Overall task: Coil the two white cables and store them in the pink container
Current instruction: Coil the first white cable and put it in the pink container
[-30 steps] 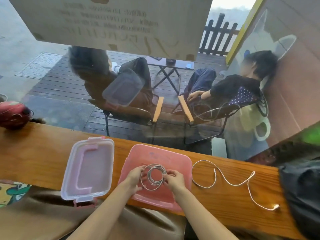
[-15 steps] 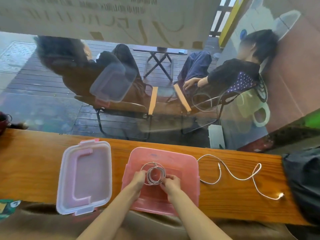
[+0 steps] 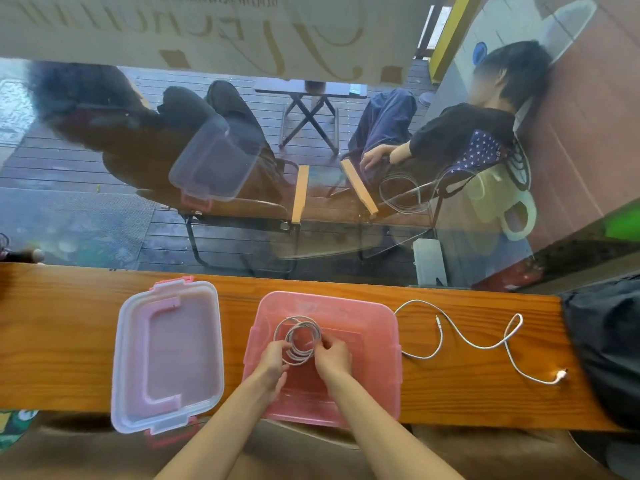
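Note:
An open pink container sits on the wooden counter in front of me. Inside it, both hands hold a coiled white cable low over the bottom. My left hand pinches the coil's left side and my right hand pinches its right side. The second white cable lies uncoiled in loose curves on the counter to the right of the container, its plug end near the front edge.
The container's translucent lid lies on the counter to the left. A dark bag rests at the right end. A glass window runs along the counter's far edge, with people seated on chairs outside.
Both hands have lowered the coiled cable deeper into the pink container. The camera has tilted and moved closer; the loose cable has not moved.

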